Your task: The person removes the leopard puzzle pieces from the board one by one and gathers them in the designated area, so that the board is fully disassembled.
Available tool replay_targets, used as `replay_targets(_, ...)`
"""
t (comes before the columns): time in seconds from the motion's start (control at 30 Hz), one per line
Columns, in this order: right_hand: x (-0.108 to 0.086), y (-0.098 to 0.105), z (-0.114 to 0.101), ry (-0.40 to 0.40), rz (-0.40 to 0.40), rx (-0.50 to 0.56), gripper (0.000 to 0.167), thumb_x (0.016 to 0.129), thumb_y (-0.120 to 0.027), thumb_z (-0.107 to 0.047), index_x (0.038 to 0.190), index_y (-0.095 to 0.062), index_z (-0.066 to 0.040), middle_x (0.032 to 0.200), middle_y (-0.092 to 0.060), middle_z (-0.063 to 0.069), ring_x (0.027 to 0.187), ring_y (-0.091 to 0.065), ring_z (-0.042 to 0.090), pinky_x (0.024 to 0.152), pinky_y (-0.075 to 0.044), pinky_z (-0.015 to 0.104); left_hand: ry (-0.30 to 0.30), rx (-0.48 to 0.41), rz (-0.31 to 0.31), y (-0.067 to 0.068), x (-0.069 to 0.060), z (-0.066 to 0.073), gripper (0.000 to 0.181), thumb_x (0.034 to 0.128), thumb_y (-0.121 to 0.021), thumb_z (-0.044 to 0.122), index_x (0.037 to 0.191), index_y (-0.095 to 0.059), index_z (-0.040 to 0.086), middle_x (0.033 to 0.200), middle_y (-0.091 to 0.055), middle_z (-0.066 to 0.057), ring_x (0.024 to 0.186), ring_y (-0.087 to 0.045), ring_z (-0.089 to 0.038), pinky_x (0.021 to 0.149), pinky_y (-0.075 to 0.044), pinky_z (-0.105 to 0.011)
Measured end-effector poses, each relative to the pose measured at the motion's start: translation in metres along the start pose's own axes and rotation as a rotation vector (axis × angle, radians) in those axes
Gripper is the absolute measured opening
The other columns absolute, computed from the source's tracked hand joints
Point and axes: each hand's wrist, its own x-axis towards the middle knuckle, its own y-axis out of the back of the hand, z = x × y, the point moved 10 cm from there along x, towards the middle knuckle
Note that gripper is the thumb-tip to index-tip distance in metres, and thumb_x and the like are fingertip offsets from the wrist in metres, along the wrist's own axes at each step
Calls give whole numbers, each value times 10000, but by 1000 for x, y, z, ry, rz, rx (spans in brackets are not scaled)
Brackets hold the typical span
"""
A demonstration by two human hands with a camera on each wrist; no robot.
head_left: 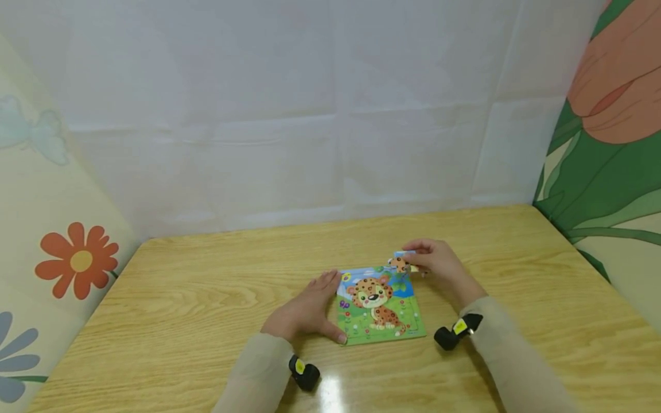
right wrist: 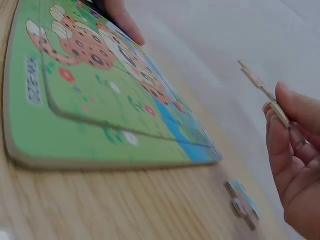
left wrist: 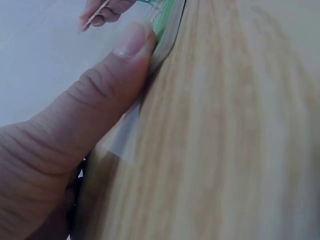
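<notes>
A square wooden jigsaw board (head_left: 379, 304) with a cartoon leopard lies flat on the table. My left hand (head_left: 310, 310) is spread along its left side, fingertips at the upper left corner. The thumb (left wrist: 135, 42) touches the board's edge near the lower left corner. Just past the upper right corner, my right hand (head_left: 439, 261) pinches leopard-printed puzzle pieces (head_left: 400, 264) between thumb and fingers. Seen edge-on in the right wrist view, the pieces (right wrist: 257, 80) overlap, raised off the table; their exact number is unclear. A loose puzzle piece (right wrist: 244, 205) lies beside the board, below the right hand.
The wooden table (head_left: 196, 298) extends around the board on every side. A white cloth sheet (head_left: 289, 115) hangs along its back edge. Flower-painted panels (head_left: 82, 261) stand left and right. Each wrist carries a small black camera (head_left: 304, 374).
</notes>
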Motion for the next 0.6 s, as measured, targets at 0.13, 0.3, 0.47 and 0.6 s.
replay_targets(0.13,-5,13,4,-18,9,111,320,861,-634,-78,1125,-554,84,791,-617,-34,639,-539,101,580,-512,255,5,1,-2,-1,1,-1,1271,555,-824,512,1490,-88,67,1559,-46,-84,1429,-23,-248,1164,-70,-430)
replay_targets(0.3,-11,34,10,-30,75,132,372,850,-651,-92,1153,-541,94,868,-621,-36,733,-570,103,657,-533,256,11,-1,-5,-1,2,-1,1275,551,-823,514,1491,-83,73,1560,-41,-79,1429,-18,-246,1164,-70,-430)
replay_targets(0.47,-16,59,14,-27,155,29,459,857,-659,-151,1202,-509,113,877,-598,-89,764,-525,60,673,-497,199,5,4,-4,-3,3,-2,1275,552,-820,520,1491,-83,71,1559,-44,-84,1429,-22,-248,1164,-73,-428)
replay_targets(0.6,-20,75,16,-17,197,17,460,854,-667,-169,1193,-527,108,861,-591,-114,740,-509,49,642,-480,192,-2,5,-1,-3,3,-1,1275,551,-820,521,1489,-88,62,1559,-47,-90,1429,-25,-250,1164,-72,-428)
